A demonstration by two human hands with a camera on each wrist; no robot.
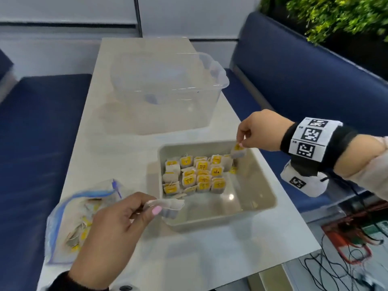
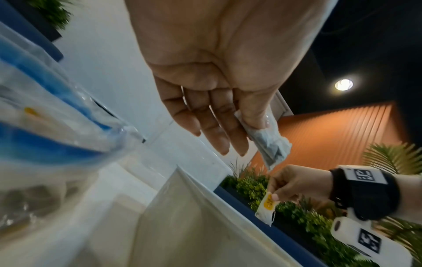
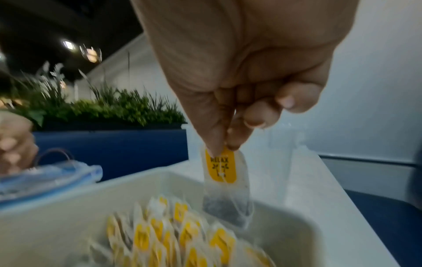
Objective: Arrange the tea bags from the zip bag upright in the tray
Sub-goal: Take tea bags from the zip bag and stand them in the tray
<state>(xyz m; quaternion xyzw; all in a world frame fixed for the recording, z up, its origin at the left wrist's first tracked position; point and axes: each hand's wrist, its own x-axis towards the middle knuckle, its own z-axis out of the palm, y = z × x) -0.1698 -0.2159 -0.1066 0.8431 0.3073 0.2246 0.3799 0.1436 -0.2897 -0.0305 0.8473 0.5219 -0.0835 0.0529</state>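
A grey tray (image 1: pixel 260 192) sits on the white table with several yellow-tagged tea bags (image 1: pixel 195 177) standing upright in its left half. My right hand (image 1: pixel 243 139) pinches a tea bag (image 1: pixel 238 151) by its yellow tag and holds it just above the tray's far right corner; the right wrist view shows this tea bag (image 3: pixel 224 182) hanging over the upright bags. My left hand (image 1: pixel 147 208) pinches another tea bag (image 1: pixel 168 207) near the tray's front left corner, also seen as a tea bag (image 2: pixel 269 142) between thumb and fingers. The zip bag (image 1: pixel 71 223) lies left of the tray, holding more tea bags.
A large clear plastic bin (image 1: pixel 168 89) stands on the table behind the tray. Blue bench seats (image 1: pixel 304 80) flank the table on both sides. Cables and an orange object (image 1: pixel 346 242) lie on the floor to the right. Green plants (image 1: pixel 336 15) top the bench back.
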